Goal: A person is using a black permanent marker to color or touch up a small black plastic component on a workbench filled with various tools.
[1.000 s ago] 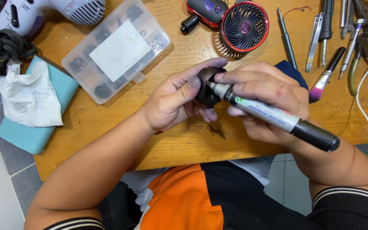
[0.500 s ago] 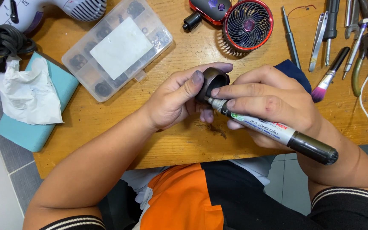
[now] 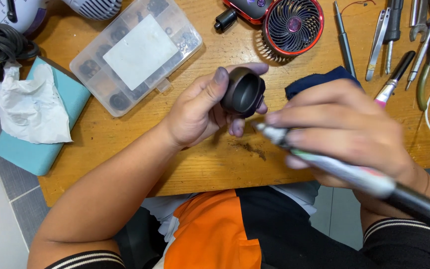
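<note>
Head view: one moment over a wooden workbench (image 3: pixel 125 149).
Left hand (image 3: pixel 200 112): closed round a small dark round cap (image 3: pixel 244 92), thumb on top, fingers beneath; open hollow side tilted toward the camera.
Right hand (image 3: pixel 344 132): wrapped round a thick marker-like pen (image 3: pixel 354 174), tip pointing left at the cap.
Tip vs cap: just beside, not touching; right hand blurred, so exact gap unclear.
Cap location: held above the bench edge, in front of the small red fan (image 3: pixel 293 25).
Progress, my read: no mark or coating visible inside the cap; can't tell how much is done, pen work looks unfinished.
Nearby: clear parts box (image 3: pixel 135 52) upper left, tweezers (image 3: pixel 377 42) upper right, dark smudge (image 3: pixel 247 147) on the bench below the cap.
</note>
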